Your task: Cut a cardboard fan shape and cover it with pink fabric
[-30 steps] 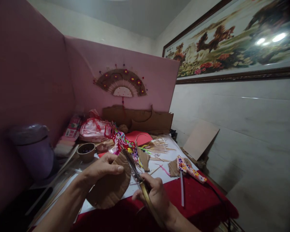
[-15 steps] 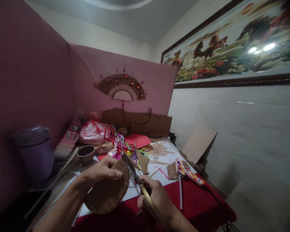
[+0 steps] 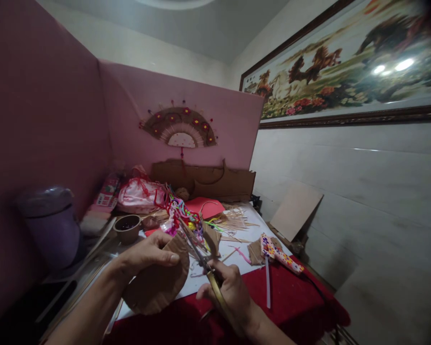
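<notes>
Your left hand (image 3: 149, 256) pinches the cardboard disc (image 3: 158, 287): thumb flat on the near face, fingers closed in behind, tips hidden. Grip sits on the upper part, in from the right rim, probably to leave that edge bare for the scissors (image 3: 203, 261) and keep your thumb out of line. Disc is held up in front of you, over the join between white table top (image 3: 195, 283) and red cloth (image 3: 290, 299), tilted so its face looks back at you; likely so you can sight the curve.

Your right hand (image 3: 230, 292) wraps the scissors, fingers curled on the gold handle, thumb standing off to the left, so the grasp looks partly spread. How the fingers sit in the loops is lost in shadow. Blades point up and away, just beside the disc's right rim; can't tell if the tips touch it.

Materials: disc is brown corrugated board, matt, faint ridges, rim slightly uneven. Should fold easier along the ridges than across. Blades are slim metal. Glue gun (image 3: 280, 255) has a flowered print and lies well right, by a cardboard scrap (image 3: 254, 251), clear of your right hand; its glue stick (image 3: 267, 285) is pale, straight, sticking out over the red cloth. Wooden sticks (image 3: 237, 220) are thin, loosely spread; colourful strands (image 3: 181, 208) beyond the blades are a bright tangle.
</notes>
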`<move>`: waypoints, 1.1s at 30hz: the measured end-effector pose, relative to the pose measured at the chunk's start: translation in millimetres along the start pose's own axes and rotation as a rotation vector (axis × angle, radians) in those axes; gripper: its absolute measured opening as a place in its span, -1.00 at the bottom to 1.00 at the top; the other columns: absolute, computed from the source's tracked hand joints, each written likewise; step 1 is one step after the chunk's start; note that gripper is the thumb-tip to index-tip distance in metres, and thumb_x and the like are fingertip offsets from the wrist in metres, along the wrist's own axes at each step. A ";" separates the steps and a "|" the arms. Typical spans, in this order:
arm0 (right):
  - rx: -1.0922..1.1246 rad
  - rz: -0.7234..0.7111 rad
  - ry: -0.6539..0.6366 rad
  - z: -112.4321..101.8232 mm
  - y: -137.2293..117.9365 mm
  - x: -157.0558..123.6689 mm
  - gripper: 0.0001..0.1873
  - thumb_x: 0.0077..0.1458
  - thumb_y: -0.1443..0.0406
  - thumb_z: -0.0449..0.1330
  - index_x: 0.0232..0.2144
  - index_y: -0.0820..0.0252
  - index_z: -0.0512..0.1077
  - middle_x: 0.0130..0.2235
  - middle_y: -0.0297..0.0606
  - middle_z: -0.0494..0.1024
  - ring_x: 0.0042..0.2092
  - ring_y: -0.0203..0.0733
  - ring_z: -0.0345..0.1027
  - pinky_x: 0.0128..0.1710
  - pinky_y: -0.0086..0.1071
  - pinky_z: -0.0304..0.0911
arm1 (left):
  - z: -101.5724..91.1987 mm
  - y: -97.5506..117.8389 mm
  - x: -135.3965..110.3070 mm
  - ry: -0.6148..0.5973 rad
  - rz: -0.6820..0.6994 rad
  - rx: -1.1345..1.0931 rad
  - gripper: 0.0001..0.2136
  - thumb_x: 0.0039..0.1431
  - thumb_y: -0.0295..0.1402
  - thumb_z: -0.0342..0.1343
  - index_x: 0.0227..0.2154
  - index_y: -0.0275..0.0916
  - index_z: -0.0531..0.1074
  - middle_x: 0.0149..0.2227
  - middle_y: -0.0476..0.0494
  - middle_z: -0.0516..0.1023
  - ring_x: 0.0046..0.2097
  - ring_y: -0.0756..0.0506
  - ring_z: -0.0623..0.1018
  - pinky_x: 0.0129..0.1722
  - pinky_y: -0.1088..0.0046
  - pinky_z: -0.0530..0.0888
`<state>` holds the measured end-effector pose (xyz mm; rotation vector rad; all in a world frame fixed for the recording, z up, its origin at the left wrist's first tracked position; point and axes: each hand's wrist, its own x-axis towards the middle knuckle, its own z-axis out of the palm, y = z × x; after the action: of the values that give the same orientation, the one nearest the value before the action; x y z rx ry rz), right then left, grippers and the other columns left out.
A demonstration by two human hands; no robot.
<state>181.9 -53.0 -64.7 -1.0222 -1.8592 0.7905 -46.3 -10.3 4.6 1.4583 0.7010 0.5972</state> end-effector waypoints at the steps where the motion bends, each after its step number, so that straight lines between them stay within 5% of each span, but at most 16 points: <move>1: 0.004 0.005 0.008 0.1 0.5 -0.7 -0.66 -0.12 0.06 0.28 -0.43 0.19 0.35 -0.66 -0.44 0.34 -0.61 -0.36 0.19 -0.60 -0.52 0.04 | -0.2 0.3 0.0 -0.005 0.021 -0.006 -0.80 -0.09 -0.28 0.25 -0.43 -0.32 0.58 -0.48 -0.13 0.57 -0.48 -0.03 0.48 -0.45 0.51 0.33; 12: 0.283 0.015 0.152 -4.0 -5.6 13.8 -0.52 0.00 -0.05 0.14 -0.21 0.19 0.27 -0.42 -0.31 0.46 -0.42 -0.27 0.33 -0.44 -0.46 0.25 | 7.8 -1.5 7.6 0.221 0.246 -0.209 -0.77 -0.21 -0.27 0.34 -0.46 -0.30 0.58 -0.44 -0.15 0.59 -0.40 -0.06 0.51 -0.36 0.50 0.38; 21: 0.381 -0.033 0.187 18.0 -38.2 46.6 -0.53 -0.11 0.16 0.30 -0.16 0.18 0.27 -0.25 -0.25 0.49 -0.26 -0.19 0.39 -0.25 -0.37 0.30 | 18.1 -1.9 24.1 0.547 0.349 -0.485 -0.75 -0.17 -0.32 0.33 -0.36 -0.28 0.53 -0.40 -0.12 0.61 -0.38 -0.07 0.55 -0.34 0.48 0.45; 27: 0.452 -0.016 0.180 31.1 -36.2 84.4 -0.58 -0.23 0.25 0.32 -0.27 0.20 0.30 -0.41 -0.35 0.48 -0.40 -0.25 0.36 -0.40 -0.43 0.27 | 12.4 -0.5 27.5 0.762 0.402 -0.645 -0.69 -0.26 -0.35 0.38 -0.38 -0.28 0.51 -0.43 -0.03 0.60 -0.41 -0.02 0.55 -0.37 0.52 0.46; 33: 0.450 0.062 0.134 27.5 -35.4 101.9 -0.58 -0.31 0.26 0.29 -0.29 0.19 0.34 -0.46 -0.39 0.47 -0.45 -0.27 0.32 -0.43 -0.45 0.24 | 2.1 -11.8 34.3 0.834 0.458 -0.692 -0.73 -0.23 -0.42 0.36 -0.37 -0.29 0.52 -0.41 -0.04 0.62 -0.39 -0.01 0.56 -0.36 0.54 0.48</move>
<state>114.3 16.4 -9.8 -0.8220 -1.4510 1.0891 -22.4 13.1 -9.4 0.6681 0.6751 1.6709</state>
